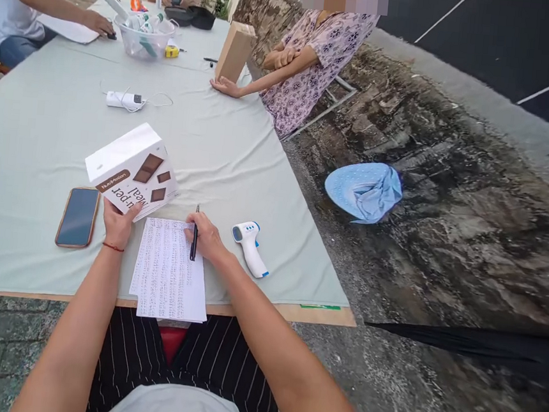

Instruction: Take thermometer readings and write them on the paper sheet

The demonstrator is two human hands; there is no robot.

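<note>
My left hand (118, 223) is closed on the near lower corner of a white and brown box (136, 168) labelled NutriMotion, which is tilted over the table. A black pen (194, 241) sits in the closed fingers of my right hand (207, 235). That hand rests at the upper right part of some paper sheets (167, 273) covered in small writing, which reach over the table's front edge. Left of the box lies a dark-screened smartphone (77, 217) in a brown case. To the right of my right hand is a white and blue infrared thermometer (250, 247).
A white cylindrical device (124, 100) with a cord lies beyond the box. Farther off stand a clear plastic basin (142, 44), a yellow tape measure (171, 51) and a brown carton (235, 52) beside a person's hand. Other people sit around the table (44, 147). A blue hat (365, 191) lies off to the right.
</note>
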